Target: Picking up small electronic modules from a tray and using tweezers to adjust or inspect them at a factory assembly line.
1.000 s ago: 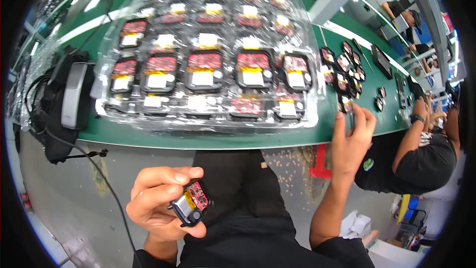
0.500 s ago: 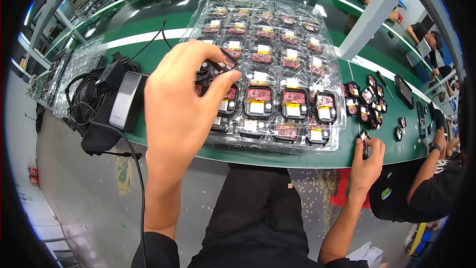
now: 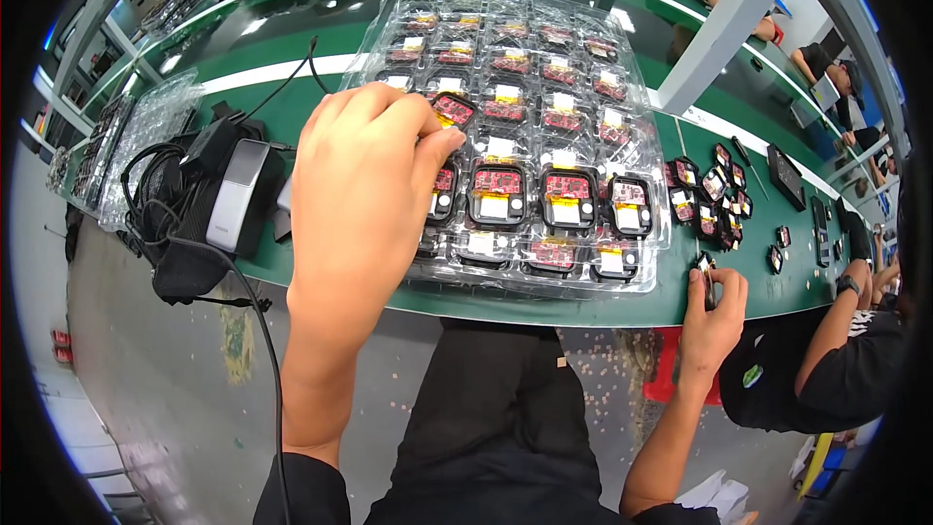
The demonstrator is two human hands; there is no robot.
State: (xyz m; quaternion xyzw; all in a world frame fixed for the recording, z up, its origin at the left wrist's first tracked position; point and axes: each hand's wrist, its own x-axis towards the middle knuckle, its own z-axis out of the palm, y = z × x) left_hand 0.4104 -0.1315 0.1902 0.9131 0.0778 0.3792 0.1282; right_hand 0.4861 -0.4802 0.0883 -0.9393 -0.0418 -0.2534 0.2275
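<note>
A stack of clear plastic trays (image 3: 649,270) lies on the green bench, its pockets holding square black-framed modules with red circuit boards, white labels and yellow tape, like the module (image 3: 498,196) in a near row. Over the tray's left part my left hand (image 3: 364,180) pinches a tilted module (image 3: 453,109) between thumb and fingers; the palm side is hidden. At the bench's front edge, right of the trays, my right hand (image 3: 717,319) grips a small dark module (image 3: 707,268), seen edge-on. Beyond it lies a cluster of loose modules (image 3: 711,196).
Left of the trays sit a grey-and-black device (image 3: 241,196) and coiled black cables (image 3: 146,185). More clear trays (image 3: 160,126) stand farther left. A screwdriver (image 3: 748,163) and a black box (image 3: 787,177) lie at right. A grey post (image 3: 729,29) rises behind; a co-worker's arm (image 3: 834,331) is at right.
My left hand has turned and shifted slightly, so the red board of its module now faces up. My right hand stays nearly in place, still gripping its module. The whole view has shifted slightly.
</note>
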